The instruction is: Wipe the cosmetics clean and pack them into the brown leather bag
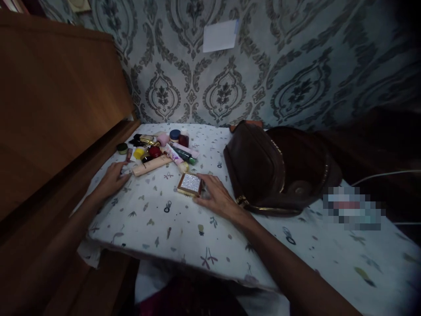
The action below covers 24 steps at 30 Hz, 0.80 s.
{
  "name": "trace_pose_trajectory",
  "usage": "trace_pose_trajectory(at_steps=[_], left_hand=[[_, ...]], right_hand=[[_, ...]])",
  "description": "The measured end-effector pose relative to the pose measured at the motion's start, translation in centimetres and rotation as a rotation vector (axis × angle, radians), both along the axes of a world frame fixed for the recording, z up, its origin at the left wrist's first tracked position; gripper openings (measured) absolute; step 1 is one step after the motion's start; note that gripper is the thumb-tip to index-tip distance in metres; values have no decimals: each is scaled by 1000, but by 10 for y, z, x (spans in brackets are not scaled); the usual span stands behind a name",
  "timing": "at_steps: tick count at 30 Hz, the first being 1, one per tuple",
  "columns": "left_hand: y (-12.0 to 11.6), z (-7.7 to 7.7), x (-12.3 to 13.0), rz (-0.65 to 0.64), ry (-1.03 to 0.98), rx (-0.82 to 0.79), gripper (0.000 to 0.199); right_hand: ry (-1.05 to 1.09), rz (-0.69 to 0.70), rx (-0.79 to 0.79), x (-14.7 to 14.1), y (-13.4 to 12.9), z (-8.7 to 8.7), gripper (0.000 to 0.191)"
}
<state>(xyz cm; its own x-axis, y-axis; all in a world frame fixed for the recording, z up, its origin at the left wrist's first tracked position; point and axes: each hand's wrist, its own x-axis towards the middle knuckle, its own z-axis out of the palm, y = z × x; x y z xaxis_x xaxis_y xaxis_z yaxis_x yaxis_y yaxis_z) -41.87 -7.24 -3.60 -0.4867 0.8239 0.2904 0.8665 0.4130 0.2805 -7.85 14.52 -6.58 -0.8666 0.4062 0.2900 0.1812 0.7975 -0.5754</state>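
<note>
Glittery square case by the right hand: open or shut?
Shut: the case shows its glittery top flat over the gold edge, with no lid raised.

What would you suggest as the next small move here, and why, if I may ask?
I would probably close the right hand on the glittery square case: it is spread open at the case's right edge, while the left hand is farther off, beside the cosmetics.

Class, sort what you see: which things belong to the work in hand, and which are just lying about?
Apparently in the work:
glittery case, right hand at its edge
probably the heaped tubes and jars, left hand beside them

Apparently just about:
brown bag
pale cable
white paper on the wall
</note>
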Motion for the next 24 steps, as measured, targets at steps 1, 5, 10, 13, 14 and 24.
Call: trace_pose_trajectory(at_steps=[1, 5, 10, 13, 14, 24], left_hand=[[-4, -1, 6, -31, 11, 7, 51], [-3, 2, 31, -117, 67, 11, 45], [19, 14, 42, 7, 221, -202, 45], [25, 22, 43, 58, 224, -206, 43], [26, 23, 46, 53, 214, -183, 43], [83, 21, 141, -495, -175, 199, 23]], right_hand=[[-1, -2, 5, 0, 0, 0, 73], [1, -4, 24, 0, -1, 1, 68], [22, 9, 22, 1, -1, 1, 70], [26, 3, 12, 2, -1, 0, 73], [26, 8, 1, 2, -1, 0, 74], [62, 68, -181, -2, -1, -4, 102]])
